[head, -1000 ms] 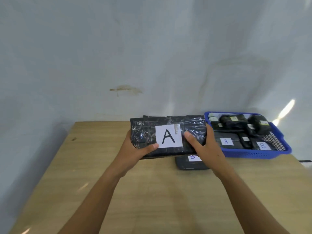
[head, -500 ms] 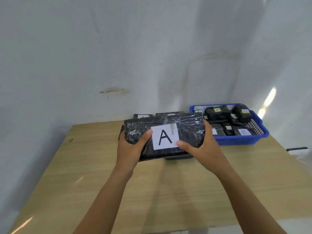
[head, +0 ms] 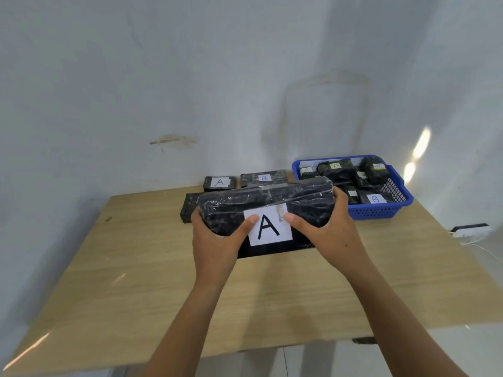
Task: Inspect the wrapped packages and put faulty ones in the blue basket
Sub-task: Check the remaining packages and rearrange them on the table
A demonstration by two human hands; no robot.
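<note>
Both grips clamp the big black package (head: 272,205) over the middle of the table (head: 152,273). The left grip (head: 217,240) wraps its 9 o'clock end and the right grip (head: 330,229) its 3 o'clock end, with thumbs (head: 249,223) pressed on either side of the white "A" label (head: 269,229) on top. The blue basket (head: 381,212) sits at 2 o'clock from it, holding several small black packs marked A or B. A flat pack (head: 189,209) lies at 10 o'clock, partly hidden by the package. Farther back, by the wall (head: 245,77), lie an A pack (head: 220,183) and a B pack (head: 263,178).
</note>
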